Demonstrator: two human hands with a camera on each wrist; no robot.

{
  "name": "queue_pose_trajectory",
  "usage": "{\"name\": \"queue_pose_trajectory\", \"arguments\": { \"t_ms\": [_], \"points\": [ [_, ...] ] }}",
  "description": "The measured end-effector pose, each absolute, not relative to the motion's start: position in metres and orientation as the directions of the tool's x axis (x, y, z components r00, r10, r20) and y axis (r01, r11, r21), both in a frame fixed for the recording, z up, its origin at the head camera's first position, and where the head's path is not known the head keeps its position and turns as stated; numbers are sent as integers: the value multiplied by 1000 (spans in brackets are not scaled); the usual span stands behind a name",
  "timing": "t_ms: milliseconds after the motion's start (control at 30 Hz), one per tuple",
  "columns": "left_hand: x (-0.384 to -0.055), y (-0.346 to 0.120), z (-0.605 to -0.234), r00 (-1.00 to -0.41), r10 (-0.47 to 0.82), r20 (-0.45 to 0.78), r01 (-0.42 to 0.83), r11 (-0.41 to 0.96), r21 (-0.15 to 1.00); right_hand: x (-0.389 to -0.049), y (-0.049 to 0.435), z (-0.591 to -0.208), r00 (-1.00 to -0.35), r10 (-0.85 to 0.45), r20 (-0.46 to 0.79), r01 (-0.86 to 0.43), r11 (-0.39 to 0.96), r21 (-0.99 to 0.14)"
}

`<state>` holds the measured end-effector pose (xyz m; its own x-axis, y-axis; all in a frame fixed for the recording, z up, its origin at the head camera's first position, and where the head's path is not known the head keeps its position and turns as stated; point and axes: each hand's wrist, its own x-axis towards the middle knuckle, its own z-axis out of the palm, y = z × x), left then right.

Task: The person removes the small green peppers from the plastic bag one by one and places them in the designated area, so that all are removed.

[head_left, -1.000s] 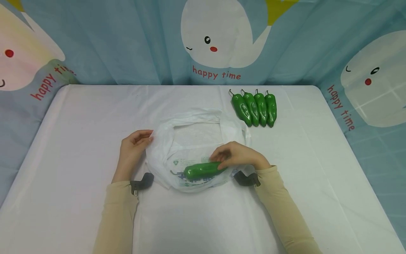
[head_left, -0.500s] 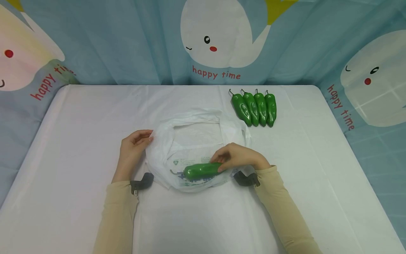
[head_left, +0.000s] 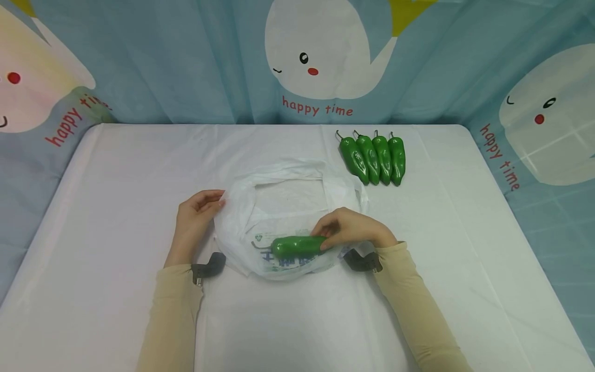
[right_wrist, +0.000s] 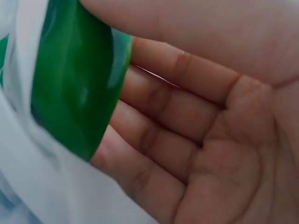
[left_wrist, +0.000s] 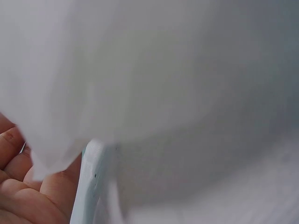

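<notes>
A white plastic bag [head_left: 234, 217] lies at mid-table with its mouth spread open, green and blue print showing inside. My left hand [head_left: 197, 217] pinches the bag's left edge between thumb and fingers; in the left wrist view the bag's film hangs over part of the fingers [left_wrist: 58, 191]. Over the bag's mouth, my right hand [head_left: 350, 227] holds a long green pepper [head_left: 295, 247] by its right end, thumb on the near side. The pepper lies sideways with its stem pointing left. Up close, the right wrist view has the pepper's tapered end [right_wrist: 81, 84] between thumb and fingers.
Several more green peppers [head_left: 372, 157] lie side by side at the back right of the white-covered table [head_left: 116, 170], stems toward the far edge. A blue curtain [head_left: 223, 62] with whale prints hangs behind and along the sides.
The pepper in my right hand has shifted slightly up and to the right, uncovering more of the blue print. My left hand stays almost still at the bag's edge.
</notes>
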<state>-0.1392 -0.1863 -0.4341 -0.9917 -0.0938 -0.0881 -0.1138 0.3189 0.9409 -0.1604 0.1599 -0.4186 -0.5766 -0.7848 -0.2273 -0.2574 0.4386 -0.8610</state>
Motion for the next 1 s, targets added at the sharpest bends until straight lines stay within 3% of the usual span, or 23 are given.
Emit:
{"name": "queue_pose_trajectory", "arguments": {
  "t_ms": [1000],
  "points": [
    [-139, -187, -433, -992, -93, -91, -117, 335, 935, -169, 175, -415, -747, -656, -104, -249, 423, -871]
  ]
}}
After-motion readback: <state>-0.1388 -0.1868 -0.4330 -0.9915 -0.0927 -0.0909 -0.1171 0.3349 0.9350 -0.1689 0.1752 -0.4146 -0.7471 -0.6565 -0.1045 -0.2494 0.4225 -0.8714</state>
